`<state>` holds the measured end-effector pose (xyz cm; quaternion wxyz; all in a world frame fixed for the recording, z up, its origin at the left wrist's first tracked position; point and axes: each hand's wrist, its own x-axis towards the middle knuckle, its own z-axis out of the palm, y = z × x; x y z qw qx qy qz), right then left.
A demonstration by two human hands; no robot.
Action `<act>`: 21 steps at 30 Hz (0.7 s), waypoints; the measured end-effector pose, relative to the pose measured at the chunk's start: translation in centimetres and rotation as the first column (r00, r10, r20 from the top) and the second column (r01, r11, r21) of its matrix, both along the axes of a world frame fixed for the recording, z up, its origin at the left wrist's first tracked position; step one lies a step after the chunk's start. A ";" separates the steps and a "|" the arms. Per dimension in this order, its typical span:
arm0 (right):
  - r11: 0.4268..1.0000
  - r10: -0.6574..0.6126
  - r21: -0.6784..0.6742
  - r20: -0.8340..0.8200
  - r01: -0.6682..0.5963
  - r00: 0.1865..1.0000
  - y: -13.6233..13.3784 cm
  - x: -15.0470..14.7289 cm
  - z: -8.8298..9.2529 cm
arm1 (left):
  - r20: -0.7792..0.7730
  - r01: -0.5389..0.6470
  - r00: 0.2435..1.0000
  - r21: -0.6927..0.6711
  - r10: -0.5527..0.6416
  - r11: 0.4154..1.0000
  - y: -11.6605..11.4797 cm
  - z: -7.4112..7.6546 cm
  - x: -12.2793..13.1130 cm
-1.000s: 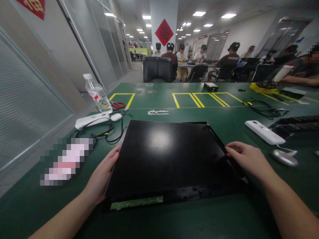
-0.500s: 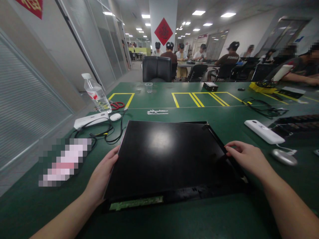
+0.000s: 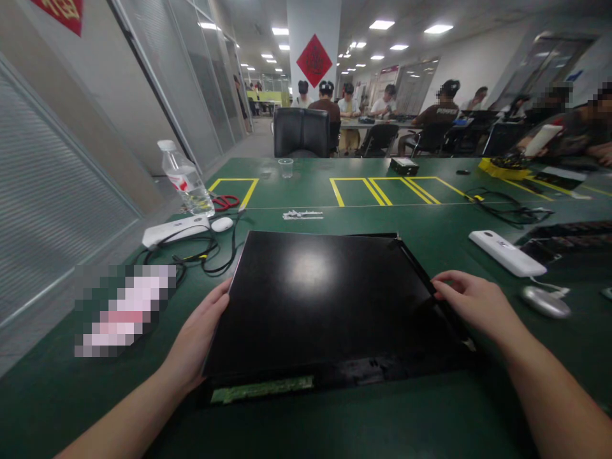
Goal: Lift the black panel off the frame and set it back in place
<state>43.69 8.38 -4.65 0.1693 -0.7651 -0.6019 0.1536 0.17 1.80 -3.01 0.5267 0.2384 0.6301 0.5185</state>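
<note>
A glossy black display panel (image 3: 325,299) lies over a black frame (image 3: 421,264) on the green table, with a ceiling light mirrored on its surface. The frame shows along the right side and at the near edge, where a green strip (image 3: 262,389) sits at the left. My left hand (image 3: 203,328) grips the panel's left edge, its fingertips partly hidden. On the opposite side, my right hand (image 3: 466,296) has thumb and fingers closed on the frame's right edge.
Left stand a water bottle (image 3: 184,182), red-handled scissors (image 3: 225,203), a white power strip (image 3: 176,231) and black cables. Beyond the panel lie small white pieces (image 3: 303,215) and a plastic cup (image 3: 285,168). A white power bank (image 3: 507,253) and silver mouse (image 3: 546,301) are right.
The panel's left edge has shifted slightly right, and my left hand has moved with it. My right hand stays in the same place.
</note>
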 end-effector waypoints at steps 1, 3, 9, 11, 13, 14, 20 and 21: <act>1.000 0.004 0.006 -0.001 -0.004 1.000 0.0 0.0 -0.1 | -0.003 0.000 1.000 -0.005 0.000 1.000 0.0 0.0 0.0; 1.000 0.012 0.025 0.000 -0.012 1.000 0.1 0.1 -0.2 | -0.010 -0.004 1.000 -0.005 0.004 1.000 0.0 0.0 0.0; 0.997 0.033 0.063 0.006 -0.033 0.999 0.2 0.3 -0.4 | -0.023 -0.016 1.000 0.023 0.016 1.000 -0.2 -0.5 -0.4; 0.998 0.032 0.060 0.008 -0.033 0.999 0.2 0.3 -0.4 | -0.043 -0.031 0.999 0.033 0.033 0.999 -0.2 -0.7 -0.4; 0.998 0.026 0.050 0.009 -0.027 1.000 0.2 0.2 -0.4 | -0.063 -0.049 0.997 0.031 0.050 0.998 -0.1 -0.7 -0.4; 0.999 0.022 0.045 0.009 -0.023 1.000 0.2 0.1 -0.3 | -0.066 -0.047 0.997 0.025 0.049 0.999 -0.1 -0.7 -0.4; 0.999 0.013 0.044 0.004 -0.013 1.000 0.2 0.0 -0.2 | -0.050 0.011 0.999 0.074 -0.007 0.997 -0.2 -0.8 -0.5; 0.999 0.014 0.045 0.004 -0.014 1.000 0.2 0.0 -0.2 | -0.050 0.017 0.999 0.080 -0.013 0.997 -0.2 -0.8 -0.5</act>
